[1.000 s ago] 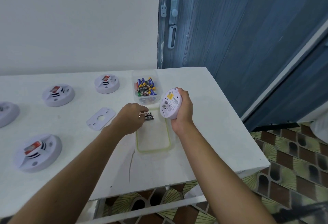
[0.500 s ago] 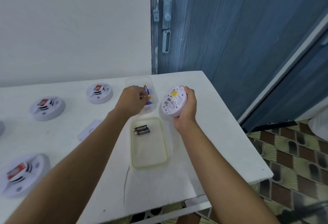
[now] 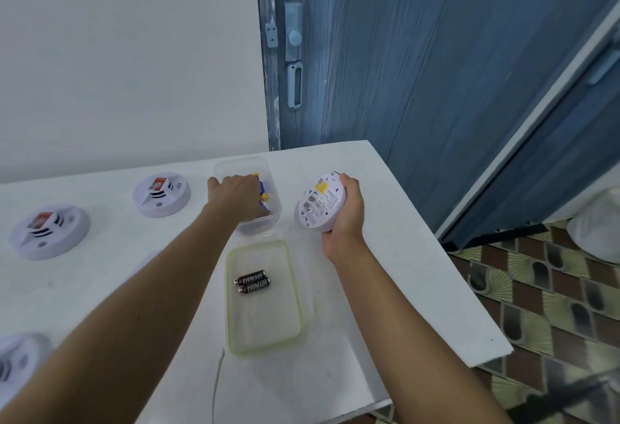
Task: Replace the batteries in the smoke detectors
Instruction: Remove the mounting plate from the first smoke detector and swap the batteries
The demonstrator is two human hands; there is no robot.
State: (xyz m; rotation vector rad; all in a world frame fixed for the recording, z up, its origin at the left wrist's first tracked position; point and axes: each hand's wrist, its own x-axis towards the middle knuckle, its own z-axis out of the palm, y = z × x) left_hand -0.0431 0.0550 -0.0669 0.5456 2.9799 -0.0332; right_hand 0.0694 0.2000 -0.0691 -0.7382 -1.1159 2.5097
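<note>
While the left hand (image 3: pixel 236 197) digs in the battery tub (image 3: pixel 272 185) (grip hidden), right hand (image 3: pixel 347 218) clasping one smoke detector (image 3: pixel 320 202) facing nine o'clock, two spent batteries (image 3: pixel 252 282) lying three-to-nine in the lid (image 3: pixel 265 333), three detectors (image 3: pixel 161 193) at nine.

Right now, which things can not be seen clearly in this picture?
- Batteries in the clear box, head view: left hand covers most.
- Left fingers: hidden in the box, grip unknown.
- Detector label in right hand: too small.
- Lower-left detector: cut off by the edge.
</note>
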